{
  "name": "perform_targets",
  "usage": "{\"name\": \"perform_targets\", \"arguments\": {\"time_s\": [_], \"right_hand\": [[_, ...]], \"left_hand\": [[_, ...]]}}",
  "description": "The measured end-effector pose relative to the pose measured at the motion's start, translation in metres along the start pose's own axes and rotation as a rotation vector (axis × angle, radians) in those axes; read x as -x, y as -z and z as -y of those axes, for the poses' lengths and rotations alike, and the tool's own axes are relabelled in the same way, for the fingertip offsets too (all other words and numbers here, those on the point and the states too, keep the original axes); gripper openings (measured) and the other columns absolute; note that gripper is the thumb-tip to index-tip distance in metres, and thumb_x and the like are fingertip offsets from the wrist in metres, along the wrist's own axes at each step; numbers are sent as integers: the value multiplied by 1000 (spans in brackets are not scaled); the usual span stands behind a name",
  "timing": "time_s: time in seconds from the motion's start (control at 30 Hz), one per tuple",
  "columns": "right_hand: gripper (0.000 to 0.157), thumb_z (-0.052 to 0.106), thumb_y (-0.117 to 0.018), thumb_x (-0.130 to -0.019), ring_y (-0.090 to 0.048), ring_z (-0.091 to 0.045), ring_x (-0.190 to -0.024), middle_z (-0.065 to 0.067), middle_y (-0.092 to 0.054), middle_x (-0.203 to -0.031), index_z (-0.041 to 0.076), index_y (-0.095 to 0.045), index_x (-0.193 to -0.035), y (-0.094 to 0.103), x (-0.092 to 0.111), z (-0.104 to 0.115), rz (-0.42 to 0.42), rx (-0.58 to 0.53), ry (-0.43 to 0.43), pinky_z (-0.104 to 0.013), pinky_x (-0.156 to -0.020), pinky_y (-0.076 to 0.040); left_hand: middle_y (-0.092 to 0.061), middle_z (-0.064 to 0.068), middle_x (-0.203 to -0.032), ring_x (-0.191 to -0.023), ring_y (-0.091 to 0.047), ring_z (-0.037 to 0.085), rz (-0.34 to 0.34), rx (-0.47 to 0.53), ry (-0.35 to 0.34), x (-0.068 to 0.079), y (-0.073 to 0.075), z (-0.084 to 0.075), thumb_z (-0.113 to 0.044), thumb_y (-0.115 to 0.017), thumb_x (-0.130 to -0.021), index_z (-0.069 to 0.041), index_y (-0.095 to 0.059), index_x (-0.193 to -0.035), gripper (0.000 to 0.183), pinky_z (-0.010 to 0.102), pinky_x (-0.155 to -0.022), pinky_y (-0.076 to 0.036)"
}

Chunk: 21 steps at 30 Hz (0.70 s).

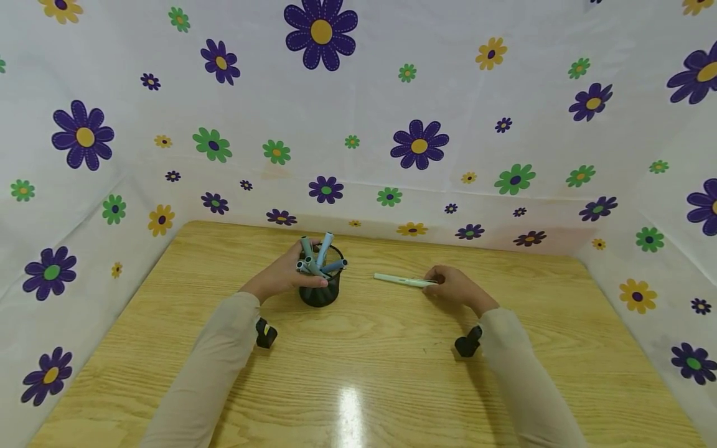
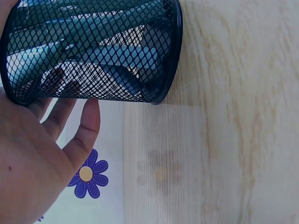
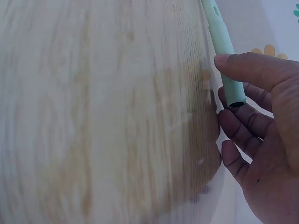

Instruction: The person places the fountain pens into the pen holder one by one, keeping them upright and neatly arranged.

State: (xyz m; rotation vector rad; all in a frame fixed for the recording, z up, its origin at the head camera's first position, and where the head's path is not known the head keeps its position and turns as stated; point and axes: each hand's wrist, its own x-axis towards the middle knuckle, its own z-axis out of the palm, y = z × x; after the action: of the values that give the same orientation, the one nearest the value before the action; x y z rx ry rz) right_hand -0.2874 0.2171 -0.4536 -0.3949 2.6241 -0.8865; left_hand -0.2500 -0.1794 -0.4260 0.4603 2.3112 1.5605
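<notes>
A black mesh pen cup (image 1: 320, 294) stands left of the table's middle, holding several blue-green pens (image 1: 323, 250) that lean different ways. My left hand (image 1: 285, 274) grips the cup near its rim, with the thumb across the front and the fingers round the far side. Through the mesh (image 2: 126, 70) in the left wrist view, the pens' lower parts show. To the right, my right hand (image 1: 450, 286) pinches one end of a pale green pen (image 1: 400, 280). In the right wrist view the thumb lies on the pen (image 3: 224, 46), with curled fingers behind it.
The wooden table (image 1: 358, 348) has a glare spot near its front edge. A white cloth (image 1: 358, 112) printed with flowers hangs behind and at both sides. A black wrist device (image 1: 266, 333) sits at the left sleeve, another black device (image 1: 468, 342) at the right one.
</notes>
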Motion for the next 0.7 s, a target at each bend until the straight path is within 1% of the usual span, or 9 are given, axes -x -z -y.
{"name": "perform_targets", "arguments": {"time_s": [0.2,0.37,0.57,0.7], "right_hand": [[22,21,-66,-91,-52,-21,-91,-11,-62,-104,5,-62,-106,5,5,-2,-11,19,-11,-34,-82,-44],[21,19,-62,-92,-51,-21,-87,-12,-63,-101,3,-62,-107,9,9,-1,-29,30,11,-34,-79,-43],[20,18,-61,-93,-49,-23,-90,-12,-61,-102,4,-63,-106,16,13,0,-64,22,33,-35,-81,-41],[22,18,-62,-93,-48,-23,-90,-12,-59,-100,2,-62,-107,21,16,0,-80,16,53,-34,-78,-40]], "left_hand": [[-38,16,-142,-124,-48,32,-1,-2,5,0,0,0,-24,-79,-82,-15,-21,-152,92,52,-107,-33],[-37,17,-142,-125,-47,33,-1,-7,17,0,0,0,-26,-79,-82,-16,-20,-152,93,52,-107,-33],[-36,16,-144,-128,-45,33,-4,-21,25,1,0,1,-28,-79,-81,-20,-20,-152,93,54,-108,-33],[-37,17,-142,-128,-45,34,-2,-33,15,1,1,1,-27,-78,-82,-18,-20,-153,93,55,-108,-32]]}}
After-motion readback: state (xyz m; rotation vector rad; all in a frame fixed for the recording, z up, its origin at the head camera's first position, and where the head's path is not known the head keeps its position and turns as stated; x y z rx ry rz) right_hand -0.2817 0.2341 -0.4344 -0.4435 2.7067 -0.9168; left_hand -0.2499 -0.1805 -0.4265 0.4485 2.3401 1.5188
